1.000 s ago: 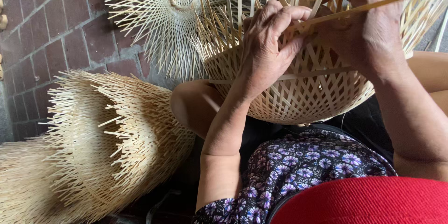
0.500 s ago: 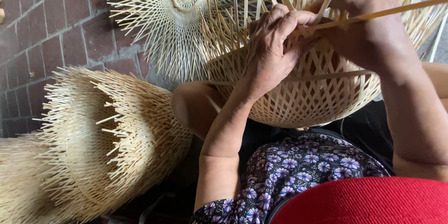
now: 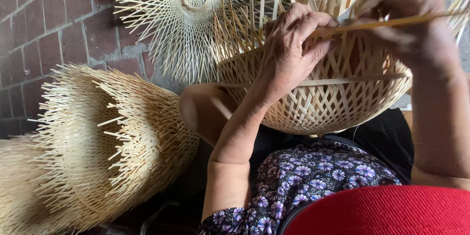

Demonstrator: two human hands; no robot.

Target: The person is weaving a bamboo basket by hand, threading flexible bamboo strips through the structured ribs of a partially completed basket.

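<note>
Bamboo basket [image 3: 318,98], half woven, rests on the person's lap, steadied for weaving. Above its rim, the left hand [image 3: 293,49] and right hand [image 3: 416,24] both pinch one bamboo strip [image 3: 382,22], holding it level against the upright splints. Left of the basket lie stacked unfinished frames [image 3: 98,147].

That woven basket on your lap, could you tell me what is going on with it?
A person is weaving a half-made bamboo basket that rests on their lap. The left hand presses on the upright strips at its rim, while the right hand holds a thin bamboo strip across them. A flat woven bamboo disc lies on the brick floor, beside a stack of unfinished baskets.
</note>
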